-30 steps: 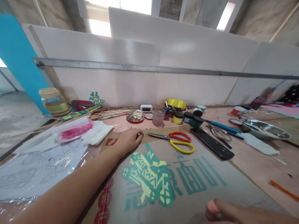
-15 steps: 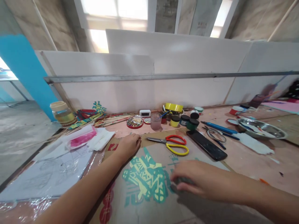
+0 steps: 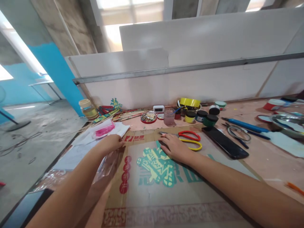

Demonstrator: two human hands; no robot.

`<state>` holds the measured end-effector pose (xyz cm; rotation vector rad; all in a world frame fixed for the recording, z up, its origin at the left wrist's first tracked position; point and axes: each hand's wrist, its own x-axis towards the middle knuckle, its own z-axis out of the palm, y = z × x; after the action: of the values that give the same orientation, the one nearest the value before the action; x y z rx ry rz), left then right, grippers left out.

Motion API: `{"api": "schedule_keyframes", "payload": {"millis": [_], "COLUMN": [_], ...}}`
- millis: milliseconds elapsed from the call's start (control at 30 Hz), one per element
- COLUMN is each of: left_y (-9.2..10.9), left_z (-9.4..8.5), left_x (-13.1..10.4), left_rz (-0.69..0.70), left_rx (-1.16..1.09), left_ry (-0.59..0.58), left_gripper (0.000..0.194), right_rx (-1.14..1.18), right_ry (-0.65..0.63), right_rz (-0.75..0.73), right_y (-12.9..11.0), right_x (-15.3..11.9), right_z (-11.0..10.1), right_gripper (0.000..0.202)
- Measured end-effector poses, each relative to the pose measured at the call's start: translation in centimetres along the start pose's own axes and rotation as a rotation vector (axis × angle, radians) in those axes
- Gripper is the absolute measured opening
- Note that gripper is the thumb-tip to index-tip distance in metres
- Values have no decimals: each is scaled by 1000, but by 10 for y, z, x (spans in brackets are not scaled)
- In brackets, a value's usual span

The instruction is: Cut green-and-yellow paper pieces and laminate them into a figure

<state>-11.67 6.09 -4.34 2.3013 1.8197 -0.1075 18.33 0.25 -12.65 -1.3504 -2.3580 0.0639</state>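
Right hand (image 3: 175,148): fingers curled over the top of the cutout (image 3: 155,166), hiding part of it, beside the scissors (image 3: 196,136); grip cannot be told. Left hand (image 3: 111,144): fingers bent at the left edge of the cardboard (image 3: 147,198); grip unclear. Phone (image 3: 223,142) to the right. Cutout: green and yellow, flat on cardboard. Count: one cutout.

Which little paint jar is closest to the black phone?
The green jar. It stands right by the far end of the phone; the yellow jar and the blue jar are farther left.
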Motion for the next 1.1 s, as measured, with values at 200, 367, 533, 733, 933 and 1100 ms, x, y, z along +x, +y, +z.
{"api": "schedule_keyframes", "payload": {"millis": [200, 367, 533, 733, 933, 1100], "left_y": [-9, -4, -1, 3, 1, 4], "left_z": [22, 18, 7, 13, 18, 20], "left_x": [-28, -28, -37, -40, -34, -25], "left_rz": [-64, -82, -110, -111, -79, 38], "left_rx": [-163, -362, -570, -665, -632, -497], "left_ry": [-28, -101, -128, -115, -67, -53], "left_gripper": [27, 34, 58, 63, 61, 47], "right_rx": [14, -1, -18, -11, -15, -48], "right_ry": [28, 19, -2, -72, -144, -130], "right_rz": [-21, -37, -41, -68, -73, -27], "right_y": [7, 8, 8, 4, 4, 7], "right_x": [-4, -4, -5, -4, 0, 3], "right_z": [5, 5, 5, -4, -15, -17], "right_gripper": [30, 31, 32, 34, 40, 38]}}
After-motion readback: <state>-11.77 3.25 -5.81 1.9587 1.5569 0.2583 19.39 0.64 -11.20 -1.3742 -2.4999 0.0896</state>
